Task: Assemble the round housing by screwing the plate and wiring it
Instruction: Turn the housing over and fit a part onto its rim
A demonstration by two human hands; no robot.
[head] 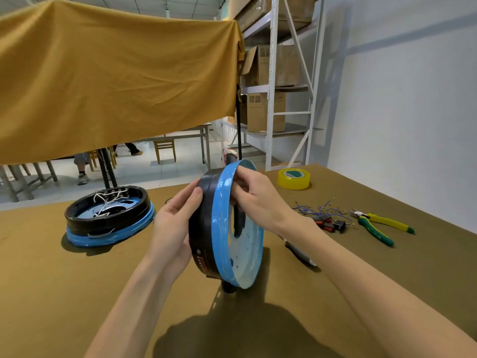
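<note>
A: State the position of the round housing (206, 228).

B: It is held on edge above the middle of the bench (64, 280), clear of the surface. Its black wall faces 9 o'clock. The blue rim (222, 202) and the pale blue plate (247, 254) face 3 o'clock. The plate has a dark slot near its centre.

A: Left hand?

B: The left hand (173, 228) lies against the black wall at 9 o'clock. Its fingers (198, 196) curl onto the outer edge and grip it.

A: Right hand?

B: The right hand (254, 195) grips the blue rim at 12 o'clock. The thumb lies outside the rim and the other fingers hook over it into the dish side.

A: Other items on the bench?

B: A second housing (108, 215) lies flat at 9 o'clock of the held one, well apart, open side up, with white wires (105, 200) loose inside it. A roll of yellow tape (294, 179) stands at 2 o'clock. A bundle of loose wires (317, 209) and small black and red parts (330, 223) lie at 3 o'clock. Pliers with green and yellow handles (379, 224) lie just beyond them. A slim tool (300, 251) lies just under the right forearm; its type cannot be determined.

A: Background?

B: A yellow cloth (116, 73) hangs across the far side. Metal shelves with cardboard boxes (265, 112) stand at 1 o'clock.
</note>
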